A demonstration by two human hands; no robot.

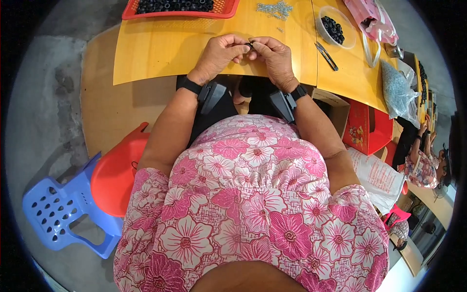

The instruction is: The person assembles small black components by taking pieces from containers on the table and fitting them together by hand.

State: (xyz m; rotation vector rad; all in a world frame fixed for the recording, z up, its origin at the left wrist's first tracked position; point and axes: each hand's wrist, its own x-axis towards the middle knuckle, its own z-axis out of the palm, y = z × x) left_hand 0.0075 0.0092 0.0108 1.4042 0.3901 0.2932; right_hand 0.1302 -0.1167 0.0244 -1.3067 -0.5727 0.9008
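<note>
My left hand (220, 53) and my right hand (272, 54) meet over the yellow table (160, 53), fingertips together. They pinch a small black part (248, 45) between them; its shape is too small to make out. Both wrists wear black bands with black devices strapped below. A red tray (228, 10) filled with several small black rings sits at the table's far edge. A clear round bowl (349, 41) with more black rings stands to the right. A pile of small silvery metal pieces (275, 9) lies between tray and bowl.
Black snips (326, 55) lie right of my hands. A pink plastic bag (370, 17) and a clear bag of grey parts (396, 90) sit at the right. A red box (367, 127), a red stool (116, 175) and a blue plastic chair (63, 209) stand nearby. Another person (421, 165) sits at the right.
</note>
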